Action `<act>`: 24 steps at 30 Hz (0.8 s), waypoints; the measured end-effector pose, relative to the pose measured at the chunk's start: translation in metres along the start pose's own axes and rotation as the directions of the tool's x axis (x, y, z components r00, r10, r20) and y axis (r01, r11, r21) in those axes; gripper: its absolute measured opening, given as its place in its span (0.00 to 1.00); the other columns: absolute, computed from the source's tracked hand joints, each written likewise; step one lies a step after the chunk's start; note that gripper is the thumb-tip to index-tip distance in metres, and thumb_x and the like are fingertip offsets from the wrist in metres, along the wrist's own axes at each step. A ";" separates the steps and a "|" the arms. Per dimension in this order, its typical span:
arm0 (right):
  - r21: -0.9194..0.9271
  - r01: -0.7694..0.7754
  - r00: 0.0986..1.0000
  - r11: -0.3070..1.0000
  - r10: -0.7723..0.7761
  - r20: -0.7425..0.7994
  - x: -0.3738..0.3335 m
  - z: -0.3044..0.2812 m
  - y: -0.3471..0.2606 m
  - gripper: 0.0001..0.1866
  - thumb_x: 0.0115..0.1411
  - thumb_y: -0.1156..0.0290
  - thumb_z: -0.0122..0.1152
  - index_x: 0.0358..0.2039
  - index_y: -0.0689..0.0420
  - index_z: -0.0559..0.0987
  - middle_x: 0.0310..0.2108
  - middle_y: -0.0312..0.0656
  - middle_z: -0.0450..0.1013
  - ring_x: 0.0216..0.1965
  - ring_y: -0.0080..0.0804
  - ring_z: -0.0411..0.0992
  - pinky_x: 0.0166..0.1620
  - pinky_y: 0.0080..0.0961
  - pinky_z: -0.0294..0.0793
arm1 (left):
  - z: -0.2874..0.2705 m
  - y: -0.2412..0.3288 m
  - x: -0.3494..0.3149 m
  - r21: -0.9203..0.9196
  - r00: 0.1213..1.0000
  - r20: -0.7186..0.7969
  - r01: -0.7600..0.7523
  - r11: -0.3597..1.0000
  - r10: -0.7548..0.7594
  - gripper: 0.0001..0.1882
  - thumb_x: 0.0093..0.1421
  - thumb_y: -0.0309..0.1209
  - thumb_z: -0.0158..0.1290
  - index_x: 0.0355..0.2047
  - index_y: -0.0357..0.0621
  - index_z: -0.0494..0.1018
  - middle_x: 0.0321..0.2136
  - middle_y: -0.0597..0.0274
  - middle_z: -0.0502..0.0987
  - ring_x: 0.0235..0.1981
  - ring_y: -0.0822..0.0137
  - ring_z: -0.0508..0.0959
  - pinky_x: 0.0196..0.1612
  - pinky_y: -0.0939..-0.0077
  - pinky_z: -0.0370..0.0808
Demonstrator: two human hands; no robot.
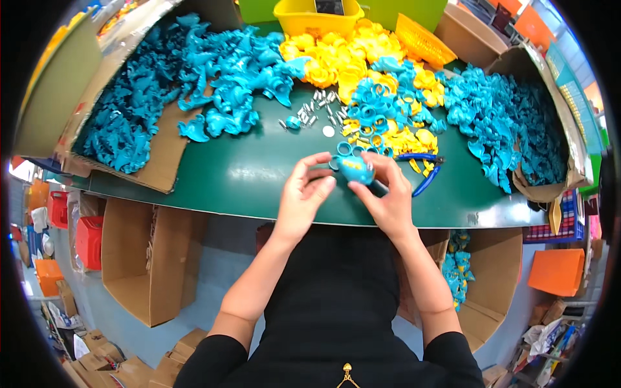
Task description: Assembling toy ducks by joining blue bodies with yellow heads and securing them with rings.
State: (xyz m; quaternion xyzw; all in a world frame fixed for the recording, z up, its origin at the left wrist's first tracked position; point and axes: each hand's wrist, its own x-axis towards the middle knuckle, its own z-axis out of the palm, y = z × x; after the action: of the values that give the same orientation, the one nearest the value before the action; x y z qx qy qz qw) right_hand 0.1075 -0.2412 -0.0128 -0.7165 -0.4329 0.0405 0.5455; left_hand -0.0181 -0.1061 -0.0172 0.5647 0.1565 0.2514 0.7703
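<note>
In front of me, over the near edge of the green table (249, 181), a rounded teal plastic part (356, 169) with small yellow marking is gripped by my right hand (391, 194). Thumb and fingers close around its right side. My left hand (305, 197) is beside the part's left end, thumb and fingers apart; whether its fingertips touch the part is hard to tell. Just beyond lie teal rings (344, 149), a pale round disc (328, 131) and small metal cylinders (305, 115). Blue-handled pliers (425, 181) rest right of my right hand.
Teal pieces fill a cardboard box (167, 174) at left and another box (543, 193) at right. Yellow pieces (326, 61) are heaped at the back before a yellow basin (317, 24). Below the table edge stand cardboard boxes, one (495, 291) holding teal-and-yellow pieces.
</note>
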 end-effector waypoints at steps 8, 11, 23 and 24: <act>0.148 -0.019 0.998 0.989 0.010 0.061 -0.031 0.003 -0.016 0.24 0.52 0.80 0.70 0.49 0.59 0.73 0.53 0.47 0.72 0.54 0.36 0.73 0.54 0.30 0.74 | -0.013 -0.007 0.003 0.163 0.966 0.259 -0.035 0.986 -0.008 0.14 0.59 0.22 0.60 0.45 0.37 0.76 0.51 0.57 0.75 0.50 0.67 0.77 0.56 0.69 0.73; 0.068 -0.053 0.986 0.996 0.042 0.162 -0.030 -0.015 -0.024 0.22 0.53 0.78 0.69 0.48 0.59 0.73 0.49 0.45 0.72 0.53 0.34 0.72 0.53 0.29 0.73 | -0.025 0.015 0.015 0.426 0.903 0.430 -0.208 0.881 0.006 0.15 0.57 0.24 0.62 0.45 0.40 0.76 0.51 0.58 0.76 0.52 0.64 0.76 0.57 0.67 0.72; -0.741 -0.644 0.716 0.191 0.493 -0.495 -0.183 -0.201 0.056 0.09 0.55 0.69 0.59 0.36 0.58 0.77 0.33 0.50 0.75 0.40 0.53 0.73 0.46 0.42 0.72 | -0.130 0.066 0.133 0.993 0.862 0.000 0.059 -0.099 0.507 0.18 0.55 0.42 0.61 0.35 0.38 0.77 0.26 0.54 0.79 0.32 0.52 0.77 0.35 0.58 0.71; -0.806 -0.578 0.758 0.131 0.452 -0.470 -0.189 -0.202 0.058 0.09 0.55 0.70 0.60 0.36 0.58 0.78 0.33 0.49 0.75 0.41 0.52 0.73 0.46 0.43 0.71 | -0.135 0.069 0.138 0.998 0.873 -0.062 0.040 0.056 0.483 0.18 0.56 0.40 0.60 0.36 0.36 0.78 0.25 0.52 0.79 0.28 0.52 0.78 0.32 0.59 0.72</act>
State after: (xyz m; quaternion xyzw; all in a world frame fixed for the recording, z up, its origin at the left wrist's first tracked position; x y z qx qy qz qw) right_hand 0.1307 -0.5192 -0.0575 -0.9952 -0.0711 -0.0657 0.0161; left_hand 0.0099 0.0945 0.0123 0.8858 0.3391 0.3036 0.0909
